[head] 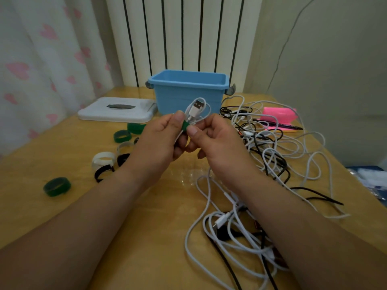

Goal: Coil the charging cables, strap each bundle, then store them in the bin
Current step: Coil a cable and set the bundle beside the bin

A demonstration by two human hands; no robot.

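near the blue bin (188,88), left hand (159,141) and right hand (217,141) pinch the green strap (185,125) round a small white cable coil (196,109). likely light and springy, so best gripped at the strap.

One camera sits on the person's head. It looks forward and down at the table (69,155), very near, with the blue bin (188,95) farther back

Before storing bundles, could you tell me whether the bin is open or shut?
Open: the bin shows its inner walls; a white lid lies beside it.
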